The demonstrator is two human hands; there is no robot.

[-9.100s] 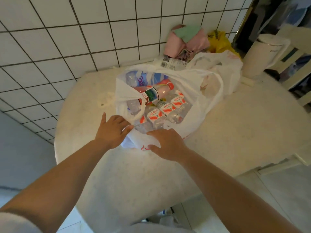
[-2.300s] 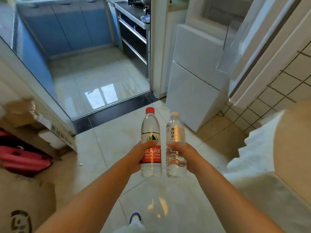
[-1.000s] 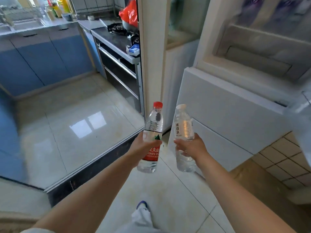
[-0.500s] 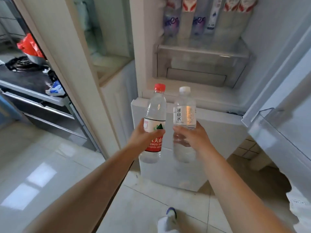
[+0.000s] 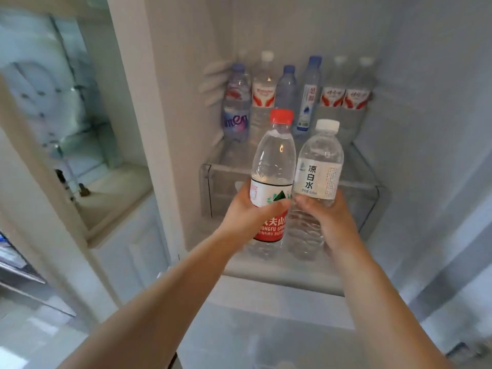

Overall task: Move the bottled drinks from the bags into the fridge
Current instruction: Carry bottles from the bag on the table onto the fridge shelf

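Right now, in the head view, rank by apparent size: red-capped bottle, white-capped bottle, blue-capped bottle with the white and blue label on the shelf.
1. red-capped bottle and white-capped bottle: look alike, unranked.
2. blue-capped shelf bottle: looks smaller, but stands farther off, so true size is unsure.

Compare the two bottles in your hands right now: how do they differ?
The left-hand bottle has a red cap and a red-and-white label; the right-hand bottle has a white cap and a pale label with dark characters. The left-hand bottle's cap sits higher in the picture than the right-hand bottle's. The left hand grips the first over its label; the right hand grips the second mostly below its label. Both are clear, capped, roughly upright, and held before the open fridge shelf.
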